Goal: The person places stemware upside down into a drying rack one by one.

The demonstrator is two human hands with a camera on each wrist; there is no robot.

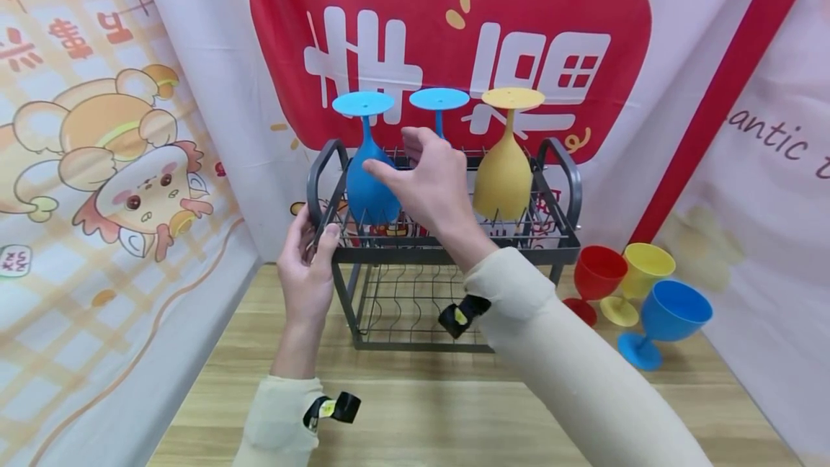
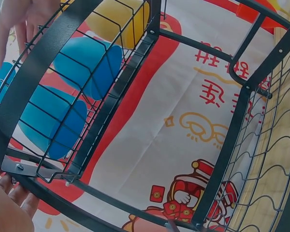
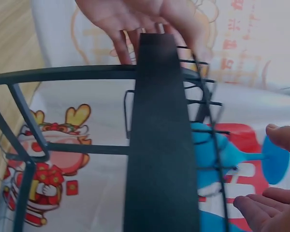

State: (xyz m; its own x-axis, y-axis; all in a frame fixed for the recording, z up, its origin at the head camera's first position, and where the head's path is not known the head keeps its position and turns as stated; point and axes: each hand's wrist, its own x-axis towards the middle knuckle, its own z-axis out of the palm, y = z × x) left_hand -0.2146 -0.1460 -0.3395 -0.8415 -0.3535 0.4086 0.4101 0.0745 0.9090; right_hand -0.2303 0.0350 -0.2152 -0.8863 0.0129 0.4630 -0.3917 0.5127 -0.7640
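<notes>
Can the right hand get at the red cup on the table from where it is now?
Probably yes: the right hand is open above the rack, and the red cup stands uncovered beside it.

— How many goblets do we count on the rack [image 1: 558, 240]?
— We count three upside down on its top tier: two blue goblets [image 1: 369, 186] and one yellow goblet [image 1: 504, 177].
— And on the table [image 1: 415, 409]?
— Three more upright: one red goblet [image 1: 595, 274], one yellow one [image 1: 645, 269], one blue one [image 1: 671, 312]. Six goblets, one rack.

Cream sleeves [image 1: 570, 373], black wrist straps [image 1: 463, 314]
</notes>
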